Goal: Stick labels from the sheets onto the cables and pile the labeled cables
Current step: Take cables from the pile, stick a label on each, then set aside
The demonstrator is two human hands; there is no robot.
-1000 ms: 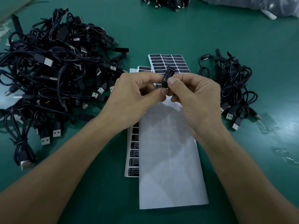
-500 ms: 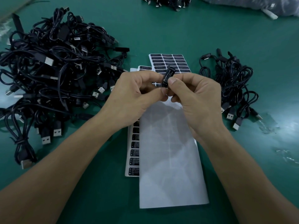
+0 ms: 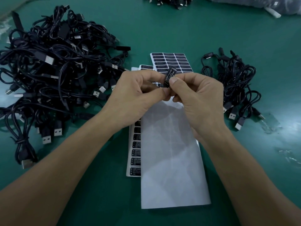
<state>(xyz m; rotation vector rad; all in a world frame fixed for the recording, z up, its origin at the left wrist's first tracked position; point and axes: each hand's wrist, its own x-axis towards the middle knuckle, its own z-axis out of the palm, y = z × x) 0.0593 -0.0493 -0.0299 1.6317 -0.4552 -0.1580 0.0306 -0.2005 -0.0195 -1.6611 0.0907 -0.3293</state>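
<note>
My left hand and my right hand meet above the label sheets, fingertips together. Between them they pinch a small black controller piece with a white-printed label on it, tilted up and to the right. A sheet of black labels lies flat just beyond my hands. Another label sheet lies under a blank white backing sheet below my wrists. A big tangle of black USB cables sits at the left. A smaller pile of cables sits at the right.
The green table carries more cables at the far edge and a plastic bag at the top right. Scraps of clear film lie at the right.
Both hands stay in the same place, still pinching the small black piece; only slight finger movement shows.
</note>
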